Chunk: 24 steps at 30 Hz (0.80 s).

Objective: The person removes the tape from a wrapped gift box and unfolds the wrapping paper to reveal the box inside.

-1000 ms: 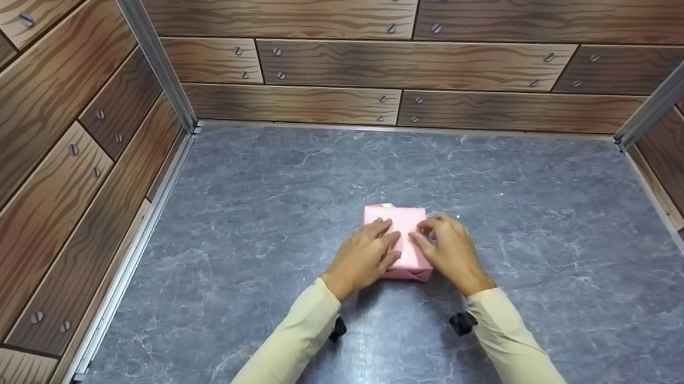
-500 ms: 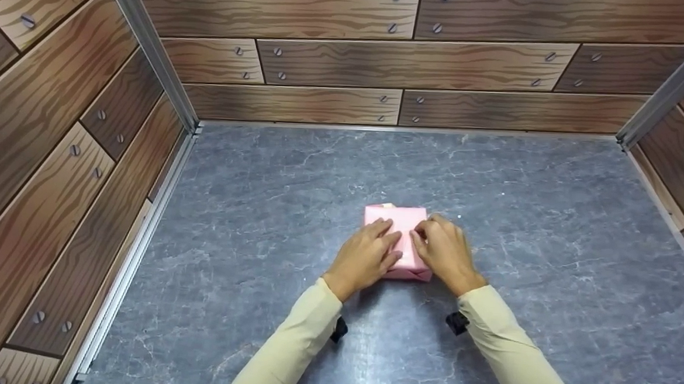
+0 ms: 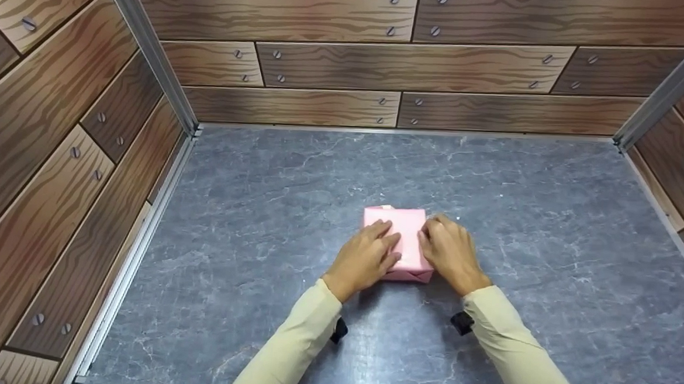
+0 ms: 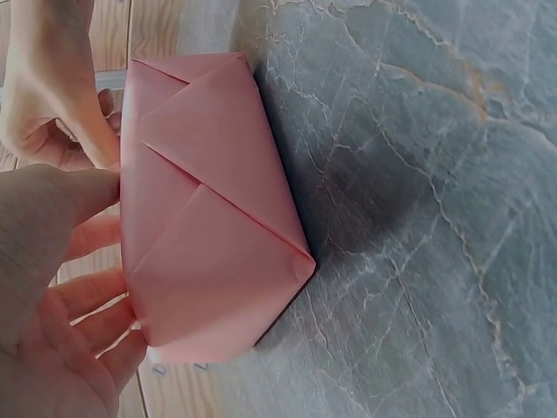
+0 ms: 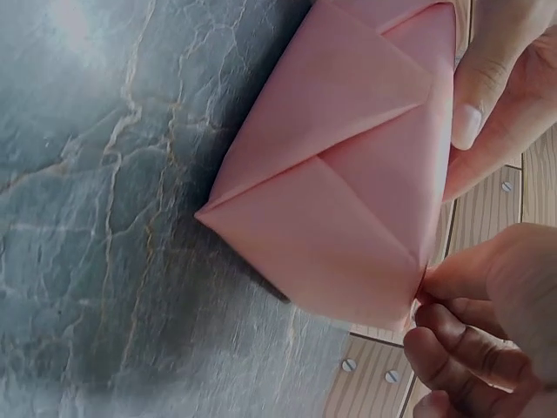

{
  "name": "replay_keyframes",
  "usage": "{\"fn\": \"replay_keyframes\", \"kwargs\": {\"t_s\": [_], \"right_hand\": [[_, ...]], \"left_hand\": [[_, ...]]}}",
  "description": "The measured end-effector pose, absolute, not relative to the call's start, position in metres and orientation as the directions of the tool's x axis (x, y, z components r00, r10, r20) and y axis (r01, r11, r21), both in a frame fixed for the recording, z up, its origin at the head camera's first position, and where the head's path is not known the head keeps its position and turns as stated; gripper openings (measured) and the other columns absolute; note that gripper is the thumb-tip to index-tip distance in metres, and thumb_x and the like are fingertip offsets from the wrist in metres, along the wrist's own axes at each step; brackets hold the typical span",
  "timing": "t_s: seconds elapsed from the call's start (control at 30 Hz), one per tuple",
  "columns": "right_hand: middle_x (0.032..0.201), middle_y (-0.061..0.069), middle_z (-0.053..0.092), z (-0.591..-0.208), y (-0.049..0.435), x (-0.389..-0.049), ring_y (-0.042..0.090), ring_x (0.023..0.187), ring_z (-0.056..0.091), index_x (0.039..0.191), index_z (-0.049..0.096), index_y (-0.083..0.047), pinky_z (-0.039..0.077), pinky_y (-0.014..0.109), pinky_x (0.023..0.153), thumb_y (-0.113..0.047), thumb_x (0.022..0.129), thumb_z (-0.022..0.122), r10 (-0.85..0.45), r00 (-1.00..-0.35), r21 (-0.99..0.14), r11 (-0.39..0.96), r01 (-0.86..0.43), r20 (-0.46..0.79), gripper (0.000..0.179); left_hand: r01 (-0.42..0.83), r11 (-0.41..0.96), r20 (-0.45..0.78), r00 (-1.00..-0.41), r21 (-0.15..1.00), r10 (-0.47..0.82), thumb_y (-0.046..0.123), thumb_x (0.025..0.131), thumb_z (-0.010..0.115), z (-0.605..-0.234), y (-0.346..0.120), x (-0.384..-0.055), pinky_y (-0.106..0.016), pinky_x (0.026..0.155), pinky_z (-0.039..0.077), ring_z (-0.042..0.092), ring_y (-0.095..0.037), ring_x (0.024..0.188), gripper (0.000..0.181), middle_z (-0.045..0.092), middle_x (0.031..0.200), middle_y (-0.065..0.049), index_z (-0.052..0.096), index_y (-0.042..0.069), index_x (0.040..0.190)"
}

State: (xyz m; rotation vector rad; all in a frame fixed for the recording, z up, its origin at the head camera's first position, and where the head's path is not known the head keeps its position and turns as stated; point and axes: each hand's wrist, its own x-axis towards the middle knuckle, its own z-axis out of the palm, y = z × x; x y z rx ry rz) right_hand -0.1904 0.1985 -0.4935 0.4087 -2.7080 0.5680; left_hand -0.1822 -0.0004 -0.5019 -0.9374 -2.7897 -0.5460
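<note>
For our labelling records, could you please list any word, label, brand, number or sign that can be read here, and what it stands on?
No readable text: none shows on the pink paper-wrapped box, the marbled tabletop or the wood-print wall panels.
The black wrist devices are too small and dark in the head view to tell whether they bear markings.

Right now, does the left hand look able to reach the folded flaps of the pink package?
Likely yes. The left hand rests on top of the pink package, and the folded flaps on its near end show uncovered in both wrist views; nothing seems in the way.
</note>
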Motion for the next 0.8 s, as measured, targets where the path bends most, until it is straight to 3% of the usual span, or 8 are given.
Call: {"fn": "replay_keyframes", "kwargs": {"t_s": [0.17,0.8], "right_hand": [[0.093,0.016,0.070,-0.493,0.204,-0.190,0.042,0.080,0.068,0.084,0.073,0.000,0.056,0.056,0.068,-0.005,0.086,0.072,-0.190,-0.906,-0.351,0.876,-0.330,0.378,0.005],[0.084,0.014,0.067,-0.491,0.227,-0.188,0.041,0.074,0.067,0.083,0.072,0.001,0.053,0.057,0.062,-0.005,0.086,0.072,-0.144,-0.919,-0.342,0.898,-0.277,0.367,0.007]], "left_hand": [[0.607,0.732,0.247,-0.794,0.310,0.555,0.029,0.101,0.062,-0.502,0.000,-0.183,-0.039,0.117,0.037,0.048,-0.030,0.138,0.039,0.055,0.145,-0.017,0.067,0.007,0.132],[0.598,0.732,0.221,-0.802,0.328,0.555,0.030,0.101,0.061,-0.499,-0.001,-0.183,-0.039,0.118,0.035,0.047,-0.030,0.140,0.040,0.053,0.147,-0.017,0.066,0.008,0.134]]}}
